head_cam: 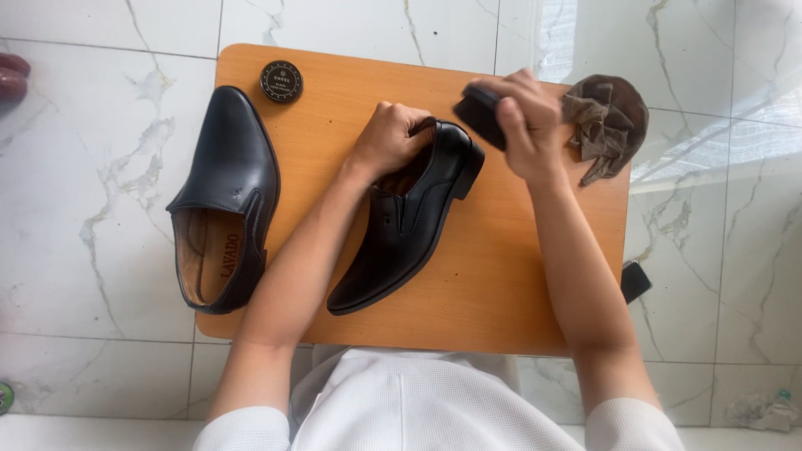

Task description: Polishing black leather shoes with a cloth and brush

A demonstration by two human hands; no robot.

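Centre of the wooden board: 1 black shoe, toe toward 7 o'clock; left hand curled inside its opening, gripping the heel; right hand at 2 o'clock, fingers closed around a dark brush; second shoe at 9 o'clock; brown cloth at 2 o'clock; round polish tin at 11 o'clock.

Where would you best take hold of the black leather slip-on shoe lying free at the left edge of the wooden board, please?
Grip the free black leather shoe at its heel collar, coming from the near side. Its opening faces up and toward the person, so fingers could probably slip inside and pinch the rear rim. The toe is smooth and tapered, likely slippery. It overhangs the wooden board slightly.
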